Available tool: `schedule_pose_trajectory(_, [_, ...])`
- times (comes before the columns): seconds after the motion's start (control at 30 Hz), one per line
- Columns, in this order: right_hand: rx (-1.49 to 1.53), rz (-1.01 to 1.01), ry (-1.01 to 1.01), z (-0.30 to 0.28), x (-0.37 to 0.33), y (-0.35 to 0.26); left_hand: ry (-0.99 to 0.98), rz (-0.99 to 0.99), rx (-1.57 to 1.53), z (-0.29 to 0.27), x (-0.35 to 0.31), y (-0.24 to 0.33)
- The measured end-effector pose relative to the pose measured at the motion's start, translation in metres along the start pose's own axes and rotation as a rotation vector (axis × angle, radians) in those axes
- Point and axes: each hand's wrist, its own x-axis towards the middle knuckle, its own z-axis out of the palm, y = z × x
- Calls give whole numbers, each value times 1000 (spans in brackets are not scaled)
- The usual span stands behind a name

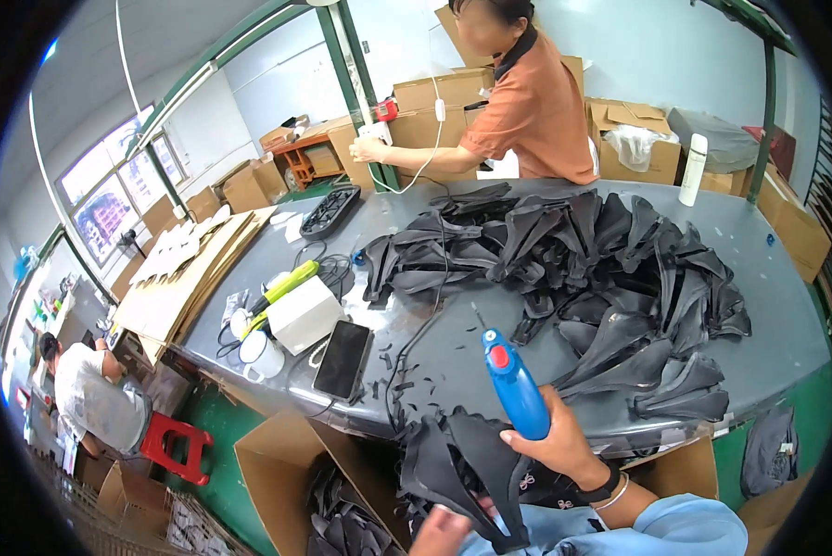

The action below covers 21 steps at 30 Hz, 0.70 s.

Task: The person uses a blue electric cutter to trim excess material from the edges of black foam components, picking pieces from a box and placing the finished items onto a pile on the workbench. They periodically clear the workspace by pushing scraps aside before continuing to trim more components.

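My right hand grips a blue tool with a red button and a thin metal tip, pointing up and away over the table's near edge. Its cord trails back across the grey table. My left hand shows only at the bottom edge, under a black moulded fabric piece that it holds in front of me, close under the tool. A large heap of the same black pieces covers the middle and right of the table.
A black phone, a white box, a mug and a yellow-green tool lie at the table's left. An open carton with black pieces stands below. A person in orange works at the far edge; another person crouches left.
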Motion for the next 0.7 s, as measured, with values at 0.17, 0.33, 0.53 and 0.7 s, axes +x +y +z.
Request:
schedule_pose_trajectory(0.17, [14,92,-166,-1,-2,-9,-134,30,-701,8,-1,42])
schedule_pose_trajectory(0.33, [-7,62,-189,3,2,-1,-275,56,-931,9,-1,49])
schedule_pose_trajectory(0.53, [33,82,-155,-1,1,0,-116,110,-781,13,1,67])
schedule_pose_trajectory(0.7, [148,61,-215,4,-9,4,-44,231,-715,16,1,78])
